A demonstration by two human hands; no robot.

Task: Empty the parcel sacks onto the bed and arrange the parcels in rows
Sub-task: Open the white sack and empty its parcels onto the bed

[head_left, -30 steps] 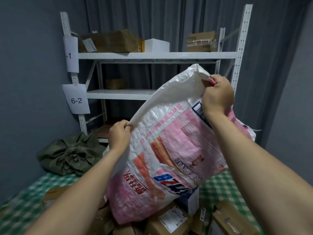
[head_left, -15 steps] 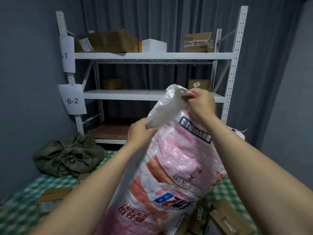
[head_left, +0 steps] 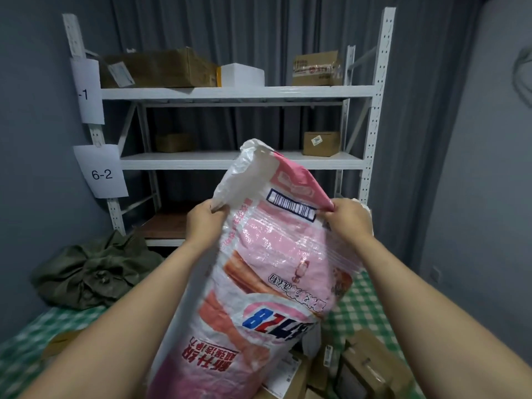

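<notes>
A small parcel storeroom — a plain grey-walled room fitted out for keeping deliveries. Behind and above the fingers (head_left: 341, 208) stands a white metal rack (head_left: 377, 110), with numbered paper slips (head_left: 101, 174) on its post up to the left of the fingers, one reading "6-2". Cardboard boxes (head_left: 161, 67) with shipping labels sit on its shelves above the fingers, and a grey curtain (head_left: 259, 30) hangs behind. Below the fingers a bed (head_left: 365, 300) in a green checked sheet carries brown parcels (head_left: 371, 367) with printed labels — a slumped green sack (head_left: 95, 269) lies at its far end, down to the fingers' left.
</notes>
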